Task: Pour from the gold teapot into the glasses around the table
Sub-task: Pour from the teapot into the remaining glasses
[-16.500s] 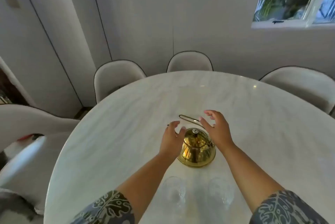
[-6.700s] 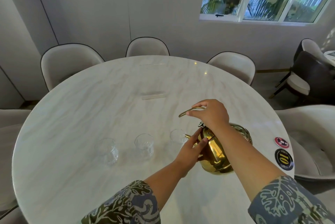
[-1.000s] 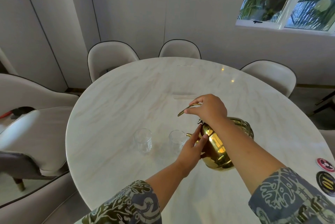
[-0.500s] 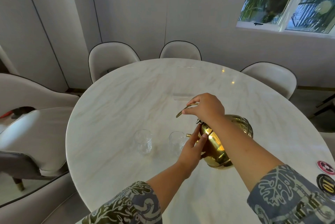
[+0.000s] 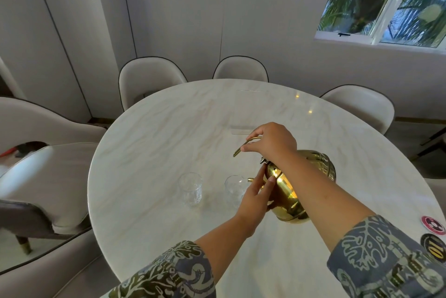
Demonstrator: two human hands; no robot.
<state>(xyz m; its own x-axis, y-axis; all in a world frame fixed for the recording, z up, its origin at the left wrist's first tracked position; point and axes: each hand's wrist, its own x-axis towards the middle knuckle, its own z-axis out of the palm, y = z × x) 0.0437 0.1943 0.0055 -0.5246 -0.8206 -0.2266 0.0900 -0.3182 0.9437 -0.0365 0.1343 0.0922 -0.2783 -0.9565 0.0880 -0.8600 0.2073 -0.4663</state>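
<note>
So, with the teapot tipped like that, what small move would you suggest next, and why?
Probably hold the tilt steady: the gold teapot, gripped by the right hand and steadied by the left hand, has its spout at the nearer glass; the other glass waits.

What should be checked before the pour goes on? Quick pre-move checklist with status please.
1. Right hand closed on the teapot handle: ok.
2. Left hand steadying the gold teapot from the spout side, fingers on its body: ok.
3. Teapot tilted with its spout at the rim of the near glass: ok.
4. Liquid actually flowing, and fill level in that glass: cannot tell.
5. Second glass upright, apart from the first, on the table: ok.
6. Lid secure during the tilt: cannot tell, the right wrist covers it.
</note>
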